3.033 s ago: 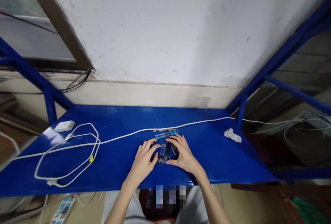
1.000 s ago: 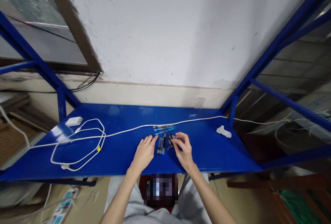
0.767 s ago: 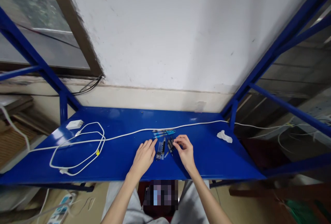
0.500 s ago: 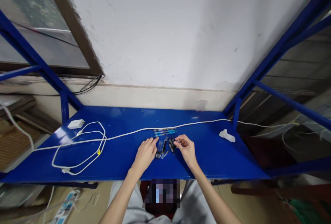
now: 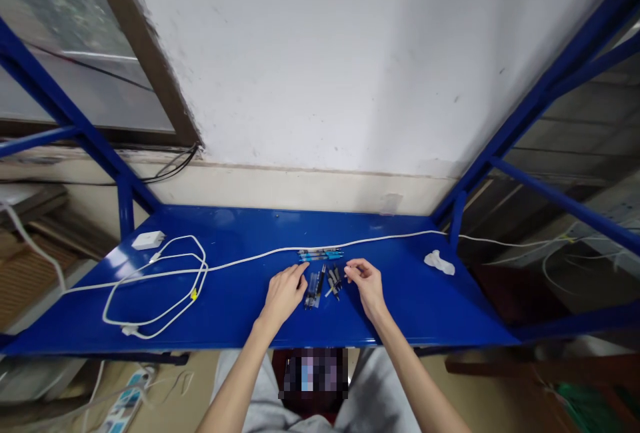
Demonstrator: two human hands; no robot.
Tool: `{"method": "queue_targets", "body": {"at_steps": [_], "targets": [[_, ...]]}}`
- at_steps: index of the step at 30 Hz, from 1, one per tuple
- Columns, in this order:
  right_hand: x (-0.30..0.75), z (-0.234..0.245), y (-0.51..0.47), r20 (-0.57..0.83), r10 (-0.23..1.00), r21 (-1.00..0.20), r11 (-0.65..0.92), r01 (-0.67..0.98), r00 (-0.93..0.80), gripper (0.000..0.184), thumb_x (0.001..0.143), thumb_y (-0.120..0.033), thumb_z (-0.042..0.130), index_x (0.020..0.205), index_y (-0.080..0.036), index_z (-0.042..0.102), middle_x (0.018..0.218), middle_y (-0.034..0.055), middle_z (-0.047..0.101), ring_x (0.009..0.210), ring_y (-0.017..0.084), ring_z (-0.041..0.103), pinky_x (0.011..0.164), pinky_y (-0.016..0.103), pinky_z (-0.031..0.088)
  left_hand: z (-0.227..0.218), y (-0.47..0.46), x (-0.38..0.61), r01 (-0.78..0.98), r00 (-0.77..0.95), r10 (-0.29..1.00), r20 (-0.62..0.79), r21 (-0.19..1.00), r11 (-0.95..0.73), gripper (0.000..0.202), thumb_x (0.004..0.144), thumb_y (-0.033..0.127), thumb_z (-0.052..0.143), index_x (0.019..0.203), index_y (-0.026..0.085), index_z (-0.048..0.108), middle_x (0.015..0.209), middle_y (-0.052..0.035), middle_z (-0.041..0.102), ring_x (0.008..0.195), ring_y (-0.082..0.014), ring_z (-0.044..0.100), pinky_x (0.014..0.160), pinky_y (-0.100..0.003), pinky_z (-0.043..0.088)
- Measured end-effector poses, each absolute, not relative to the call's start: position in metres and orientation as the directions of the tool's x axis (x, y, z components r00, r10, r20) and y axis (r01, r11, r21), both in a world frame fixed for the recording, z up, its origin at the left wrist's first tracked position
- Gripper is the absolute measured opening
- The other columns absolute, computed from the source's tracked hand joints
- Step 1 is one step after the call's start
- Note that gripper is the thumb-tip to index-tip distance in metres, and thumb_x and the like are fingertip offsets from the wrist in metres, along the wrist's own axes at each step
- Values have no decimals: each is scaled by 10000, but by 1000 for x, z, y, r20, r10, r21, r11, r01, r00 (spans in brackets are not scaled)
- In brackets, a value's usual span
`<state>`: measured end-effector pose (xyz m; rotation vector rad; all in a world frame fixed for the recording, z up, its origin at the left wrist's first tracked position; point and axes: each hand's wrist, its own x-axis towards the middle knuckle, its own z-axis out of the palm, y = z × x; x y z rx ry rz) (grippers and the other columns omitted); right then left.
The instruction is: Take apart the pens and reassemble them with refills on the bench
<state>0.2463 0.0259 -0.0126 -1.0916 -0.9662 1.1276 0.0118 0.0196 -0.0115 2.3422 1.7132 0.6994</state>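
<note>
A small heap of pen parts (image 5: 323, 284), clear barrels and dark pieces, lies on the blue metal shelf (image 5: 240, 306). Just behind it lie a few blue pens (image 5: 320, 255) side by side. My left hand (image 5: 283, 293) rests flat on the shelf left of the heap, fingers stretched toward it. My right hand (image 5: 366, 284) is right of the heap, thumb and forefinger pinched together at their tips; whatever is between them is too small to make out.
A white cable (image 5: 250, 258) runs across the shelf behind the pens. A coiled white cable (image 5: 155, 286) with a white charger (image 5: 148, 240) lies at the left. A crumpled white wad (image 5: 439, 262) sits at the right. Blue frame posts rise at both ends.
My right hand drew back a little to the right from the heap with its fingertips pinched. My left hand stayed beside the heap. The camera shifted slightly.
</note>
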Motion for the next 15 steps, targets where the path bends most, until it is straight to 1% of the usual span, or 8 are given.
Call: {"method": "queue_targets", "body": {"at_steps": [1, 3, 5, 7, 9, 11, 13, 15], "targets": [[246, -12, 26, 46, 982, -975, 84, -206, 182, 322, 692, -411, 888, 849, -185, 720, 708, -3, 663, 590, 137, 583, 575, 269, 458, -12, 18, 11, 847, 230, 929, 290, 411, -338, 411, 990, 175, 439, 1336, 234, 654, 1171, -86, 756, 1075, -264, 727, 938, -397, 575], [245, -11, 28, 48, 981, -970, 90, -225, 185, 315, 700, -411, 885, 828, -180, 712, 691, -2, 660, 590, 141, 596, 584, 272, 465, -12, 15, 8, 798, 196, 925, 325, 495, -343, 388, 1023, 219, 425, 1348, 237, 635, 1144, -76, 753, 1027, -239, 730, 917, -371, 577], [242, -10, 33, 52, 981, -966, 96, -239, 185, 309, 719, -417, 875, 797, -174, 700, 628, -11, 643, 543, 131, 574, 578, 272, 462, -11, 17, 4, 731, 144, 921, 362, 588, -346, 372, 1052, 284, 427, 1375, 242, 606, 1112, -64, 743, 976, -214, 727, 891, -345, 575], [238, -9, 42, 51, 980, -963, 99, -249, 190, 318, 747, -438, 855, 783, -168, 693, 555, -20, 619, 490, 121, 544, 565, 271, 457, -9, 23, 2, 684, 125, 908, 399, 629, -371, 347, 1069, 322, 422, 1347, 244, 615, 1104, -65, 727, 992, -209, 712, 913, -344, 559], [235, -8, 54, 46, 978, -960, 100, -260, 204, 353, 756, -478, 842, 794, -159, 698, 541, -11, 629, 471, 124, 546, 557, 275, 470, -6, 33, 2, 667, 177, 887, 426, 611, -426, 315, 1078, 298, 399, 1244, 236, 659, 1114, -73, 710, 1046, -216, 683, 947, -358, 531], [234, -9, 65, 40, 975, -957, 101, -272, 221, 406, 730, -520, 849, 815, -149, 707, 606, 21, 682, 494, 139, 591, 569, 290, 505, -3, 42, 3, 667, 247, 869, 429, 575, -474, 311, 1076, 244, 377, 1147, 228, 680, 1103, -74, 697, 1055, -217, 657, 938, -359, 509], [234, -11, 72, 39, 972, -954, 105, -280, 232, 442, 708, -542, 856, 833, -142, 714, 677, 50, 722, 526, 154, 631, 589, 307, 535, -2, 48, 5, 678, 286, 858, 426, 543, -496, 305, 1070, 209, 375, 1107, 226, 678, 1077, -67, 687, 1039, -215, 636, 912, -352, 489], [235, -13, 75, 47, 970, -954, 115, -278, 239, 434, 719, -539, 848, 838, -144, 714, 686, 49, 724, 532, 152, 637, 595, 305, 539, -3, 51, 6, 689, 283, 859, 427, 533, -492, 292, 1072, 201, 377, 1098, 226, 667, 1077, -61, 678, 1036, -212, 621, 905, -348, 466]]}}
